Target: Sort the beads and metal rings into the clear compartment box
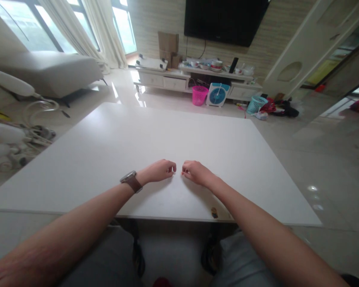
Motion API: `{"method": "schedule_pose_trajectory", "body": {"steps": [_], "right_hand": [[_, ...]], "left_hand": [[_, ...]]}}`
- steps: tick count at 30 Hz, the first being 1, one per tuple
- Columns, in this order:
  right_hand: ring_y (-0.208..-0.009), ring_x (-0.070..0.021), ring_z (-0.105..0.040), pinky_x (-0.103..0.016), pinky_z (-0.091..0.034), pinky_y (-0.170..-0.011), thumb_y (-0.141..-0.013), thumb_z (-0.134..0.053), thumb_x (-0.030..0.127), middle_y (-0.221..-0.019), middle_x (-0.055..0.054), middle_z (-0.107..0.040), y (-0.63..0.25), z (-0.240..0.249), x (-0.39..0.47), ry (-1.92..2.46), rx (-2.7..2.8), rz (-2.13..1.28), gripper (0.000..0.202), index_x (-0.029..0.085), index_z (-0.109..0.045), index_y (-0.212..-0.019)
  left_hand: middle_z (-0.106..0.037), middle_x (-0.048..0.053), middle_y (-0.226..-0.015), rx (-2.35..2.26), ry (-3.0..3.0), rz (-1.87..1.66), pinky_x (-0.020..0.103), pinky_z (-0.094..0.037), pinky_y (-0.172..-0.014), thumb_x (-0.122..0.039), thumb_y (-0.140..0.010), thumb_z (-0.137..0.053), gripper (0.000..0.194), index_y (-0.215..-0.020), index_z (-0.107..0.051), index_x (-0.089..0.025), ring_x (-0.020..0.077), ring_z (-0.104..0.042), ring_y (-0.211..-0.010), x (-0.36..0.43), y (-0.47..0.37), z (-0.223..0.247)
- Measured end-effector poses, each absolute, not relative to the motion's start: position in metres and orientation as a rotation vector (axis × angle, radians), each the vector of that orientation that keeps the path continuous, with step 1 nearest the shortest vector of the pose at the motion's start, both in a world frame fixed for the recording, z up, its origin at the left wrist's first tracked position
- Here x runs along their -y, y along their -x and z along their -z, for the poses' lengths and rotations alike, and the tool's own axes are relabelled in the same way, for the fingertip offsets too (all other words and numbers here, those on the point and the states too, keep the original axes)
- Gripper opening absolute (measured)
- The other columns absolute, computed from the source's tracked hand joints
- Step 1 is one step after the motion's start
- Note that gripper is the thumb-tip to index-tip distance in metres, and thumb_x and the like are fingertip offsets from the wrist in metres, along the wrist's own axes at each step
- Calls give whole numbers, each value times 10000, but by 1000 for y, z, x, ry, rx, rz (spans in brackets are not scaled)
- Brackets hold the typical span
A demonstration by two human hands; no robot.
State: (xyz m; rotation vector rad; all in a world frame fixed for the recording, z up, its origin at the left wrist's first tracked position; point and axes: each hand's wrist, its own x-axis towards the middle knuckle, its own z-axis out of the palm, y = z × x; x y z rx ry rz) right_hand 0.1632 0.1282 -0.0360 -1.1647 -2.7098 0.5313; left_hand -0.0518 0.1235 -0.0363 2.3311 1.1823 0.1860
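Both hands are over the near middle of a white table (179, 135), a short gap between them. My left hand (160, 171), with a watch (131, 181) on its wrist, has its fingers curled toward the thumb in a pinch. Something pale and tiny may show at its fingertips, too small to name. Facing it, my right hand (197, 173) is also pinched. A tiny orange bit (182, 173) shows at its thumb and fingertips; its kind is unclear.
A brown patch (214, 212) marks the table's near edge, by my right forearm. Beyond the table stand a pink basket (200, 95), a blue-and-white fan (218, 95) and a light-blue basket (256, 104). A grey sofa (56, 71) is at the left.
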Motion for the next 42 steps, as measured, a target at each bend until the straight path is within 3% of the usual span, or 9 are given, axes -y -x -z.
{"method": "schedule_pose_trajectory", "body": {"steps": [5, 10, 16, 21, 23, 27, 29, 33, 42], "right_hand": [[-835, -161, -630, -261, -439, -792, -845, -628, 136, -944, -64, -695, -163, 26, -132, 1213, 2649, -512, 112, 160, -720, -904], [-807, -157, -624, -268, -454, -789, -828, -591, 113, -906, -49, -688, -202, 9, -135, 1326, 2540, -465, 147, 165, -702, -910], [-800, -167, -621, -274, -464, -760, -791, -580, 132, -886, -40, -691, -240, 11, -132, 1475, 2535, -504, 154, 186, -694, -880], [-823, -182, -618, -290, -463, -775, -812, -598, 201, -918, -56, -680, -258, 11, -126, 1559, 2564, -509, 125, 186, -688, -898], [-894, -208, -617, -311, -466, -818, -810, -660, 327, -1012, -82, -665, -260, 11, -121, 1532, 2597, -526, 250, 177, -671, -1010], [-1099, -310, -545, -391, -447, -914, -626, -811, 513, -1198, -141, -597, -250, 17, -107, 1513, 2744, -482, 836, 171, -511, -1328], [-1108, -324, -527, -400, -444, -904, -606, -820, 461, -1207, -140, -588, -242, 20, -101, 1561, 2818, -441, 898, 190, -458, -1382], [-1078, -296, -535, -368, -436, -882, -641, -759, 317, -1180, -121, -597, -233, 20, -99, 1553, 2893, -426, 769, 201, -469, -1344], [-1080, -280, -522, -374, -418, -901, -612, -739, 248, -1215, -97, -583, -232, 17, -105, 1398, 2923, -406, 777, 215, -472, -1340]], "left_hand": [[-680, 23, -837, -1218, -2292, -206, 244, -435, -647, -207, -803, -587, 189, -964, -680, -176, 144, -601, -704, -126, 55, 41], [-611, 57, -1044, -1122, -2294, -235, 251, -473, -713, -122, -719, -637, 417, -1130, -646, -188, 144, -598, -779, -122, 53, 44], [-615, 40, -903, -1024, -2287, -216, 238, -465, -708, -47, -727, -614, 282, -976, -684, -161, 140, -585, -767, -126, 53, 48], [-622, 44, -896, -1097, -2242, -274, 245, -460, -703, -86, -764, -624, 227, -976, -666, -154, 145, -577, -770, -130, 50, 53], [-612, 51, -932, -1105, -2227, -291, 254, -461, -711, -130, -775, -648, 228, -1002, -660, -158, 149, -574, -781, -128, 47, 53], [-569, 58, -1062, -1085, -2189, -298, 273, -476, -736, -261, -745, -743, 449, -1172, -617, -202, 153, -569, -797, -122, 43, 53], [-546, 58, -1103, -1058, -2209, -297, 278, -477, -759, -276, -765, -727, 491, -1236, -595, -232, 152, -569, -808, -120, 42, 53], [-531, 60, -1099, -1031, -2269, -272, 284, -466, -785, -246, -836, -633, 437, -1271, -597, -250, 148, -569, -801, -119, 42, 53], [-548, 44, -956, -1011, -2318, -223, 261, -440, -700, -178, -823, -610, 221, -1034, -673, -189, 135, -550, -726, -120, 40, 48]]}}
